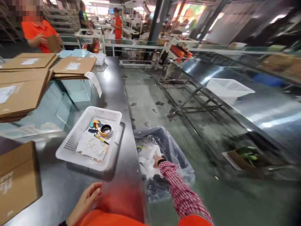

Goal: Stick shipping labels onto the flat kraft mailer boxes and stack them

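My left hand [87, 199] hovers at the near edge of the metal table, fingers loosely bent, holding nothing. Down to the right, my right hand [157, 160] reaches into a bin lined with clear plastic [175, 153] on the floor. It touches crumpled white sheets [148, 157] in the bin; its fingers are mostly hidden. On the table stands a white perforated basket [68, 145]. Inside lie a tape roll [106, 129], an orange-yellow strap-like item [96, 124], a yellow-and-black pen [101, 139] and papers [90, 146].
Stacked cardboard sheets [21, 91] and light-blue boxes [53, 108] line the table's left side. Another metal table [265, 103] on the right bears a white basket [227, 86]. A box with green contents [244, 157] sits beneath it. A co-worker in orange [41, 29] stands far left.
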`<move>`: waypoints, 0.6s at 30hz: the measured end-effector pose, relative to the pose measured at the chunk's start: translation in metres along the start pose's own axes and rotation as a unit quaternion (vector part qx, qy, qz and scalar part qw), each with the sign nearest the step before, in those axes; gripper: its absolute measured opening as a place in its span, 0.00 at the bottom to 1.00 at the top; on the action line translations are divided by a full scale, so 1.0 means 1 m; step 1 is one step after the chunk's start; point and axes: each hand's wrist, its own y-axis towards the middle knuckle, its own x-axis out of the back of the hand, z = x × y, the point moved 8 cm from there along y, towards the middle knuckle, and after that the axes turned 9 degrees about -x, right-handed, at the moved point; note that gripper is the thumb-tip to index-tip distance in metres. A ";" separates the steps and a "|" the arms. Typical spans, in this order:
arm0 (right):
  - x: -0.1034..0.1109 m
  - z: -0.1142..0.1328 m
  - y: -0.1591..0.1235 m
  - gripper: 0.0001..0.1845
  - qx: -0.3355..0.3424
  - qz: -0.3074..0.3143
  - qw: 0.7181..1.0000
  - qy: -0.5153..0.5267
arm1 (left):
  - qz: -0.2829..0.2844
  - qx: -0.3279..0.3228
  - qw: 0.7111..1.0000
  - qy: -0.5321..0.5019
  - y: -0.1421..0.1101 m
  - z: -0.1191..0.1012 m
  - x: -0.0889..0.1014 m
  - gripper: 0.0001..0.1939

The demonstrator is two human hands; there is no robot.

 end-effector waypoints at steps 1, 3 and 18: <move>0.001 -0.001 0.004 0.10 -0.005 0.022 1.000 -0.016 | -0.007 -0.004 1.000 -0.004 -0.003 -0.001 0.002 0.29; 0.007 -0.002 0.008 0.10 -0.007 0.060 0.997 -0.039 | -0.007 -0.027 1.000 0.005 -0.007 -0.006 0.001 0.27; -0.122 0.121 -0.224 0.18 0.111 0.233 0.865 0.431 | 0.043 -0.235 0.967 0.092 -0.038 -0.078 -0.071 0.17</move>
